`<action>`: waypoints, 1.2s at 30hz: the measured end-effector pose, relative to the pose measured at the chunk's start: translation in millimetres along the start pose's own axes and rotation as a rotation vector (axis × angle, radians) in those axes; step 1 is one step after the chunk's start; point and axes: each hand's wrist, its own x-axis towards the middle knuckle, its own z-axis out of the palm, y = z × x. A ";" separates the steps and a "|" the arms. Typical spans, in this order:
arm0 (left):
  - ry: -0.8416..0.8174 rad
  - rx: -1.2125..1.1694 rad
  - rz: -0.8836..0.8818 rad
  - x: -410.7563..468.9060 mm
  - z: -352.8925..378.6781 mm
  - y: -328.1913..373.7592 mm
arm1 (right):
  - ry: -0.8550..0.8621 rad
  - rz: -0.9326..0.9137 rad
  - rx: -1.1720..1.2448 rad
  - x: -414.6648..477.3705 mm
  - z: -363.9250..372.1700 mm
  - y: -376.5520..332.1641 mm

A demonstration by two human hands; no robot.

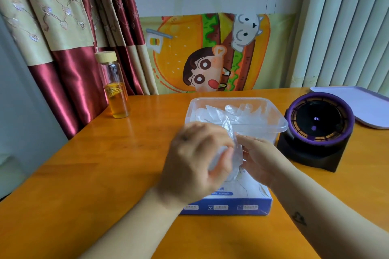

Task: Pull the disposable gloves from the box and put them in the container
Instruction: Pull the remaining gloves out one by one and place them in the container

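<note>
Head view. A thin, translucent glove (235,153) is held above the opening of the blue-and-white box (227,206), which stands on the desk (105,174) directly in front of the clear container (280,126). The left hand (195,157), motion-blurred, has its fingers curled round the crumpled film. The right hand (261,160) meets the film's right edge with its fingertips, though whether it pinches or merely touches cannot be told. Inside the container lie loose gloves (216,113). Handling, by judgement: the film is very light, limp and slippery, likely to cling to skin and to drag its neighbour out of the box; it crushes without harm. A gathered fistful or a firm pinch on a bunched part should hold better than a grip on one flat edge, and the glove probably needs pressing down into the container to stay
</note>
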 end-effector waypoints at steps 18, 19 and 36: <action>-1.108 0.203 -0.436 -23.0 19.8 -8.8 | 0.169 -0.316 0.047 -12.7 -12.2 -41.4; -1.144 0.216 -0.415 -20.8 19.5 -8.3 | 0.187 -0.361 0.037 -13.1 -14.3 -49.5; -0.350 -0.513 -0.968 54.5 0.4 -29.1 | -0.165 -0.436 -0.161 -20.0 30.1 -109.8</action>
